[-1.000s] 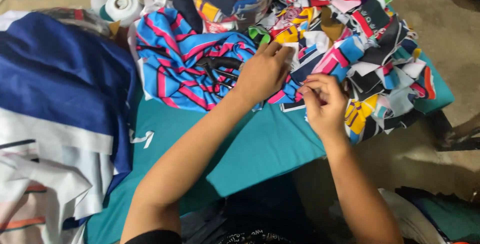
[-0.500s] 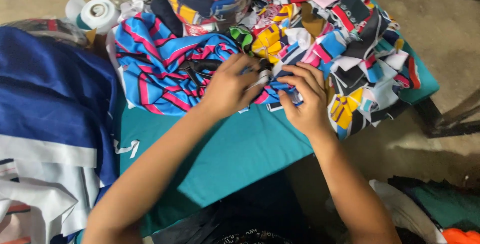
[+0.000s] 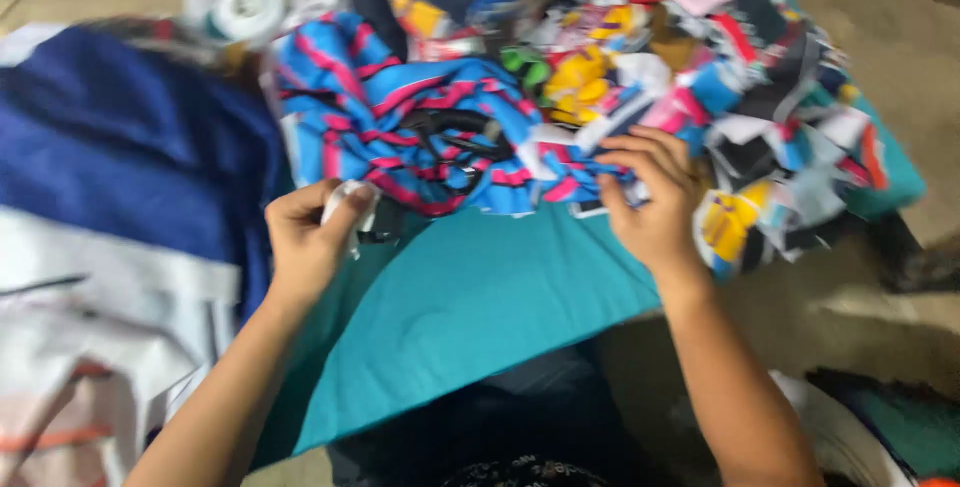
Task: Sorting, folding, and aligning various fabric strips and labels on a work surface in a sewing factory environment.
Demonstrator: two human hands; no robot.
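A teal-covered surface (image 3: 480, 317) carries fabric heaps over a concrete floor. Near its left edge the left hand (image 3: 310, 242) pinches a small white scrap (image 3: 350, 202), thin and limp, best taken by an edge. The right hand (image 3: 650, 197) presses curled fingers on the striped blue-pink cloth (image 3: 400, 107) at the far middle, soft and light.

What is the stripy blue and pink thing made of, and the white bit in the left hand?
The stripy piece looks like soft printed cloth, perhaps knit: it bunches and folds. The white scrap pinched in the left hand looks like thin cloth or paper; blur leaves it open.
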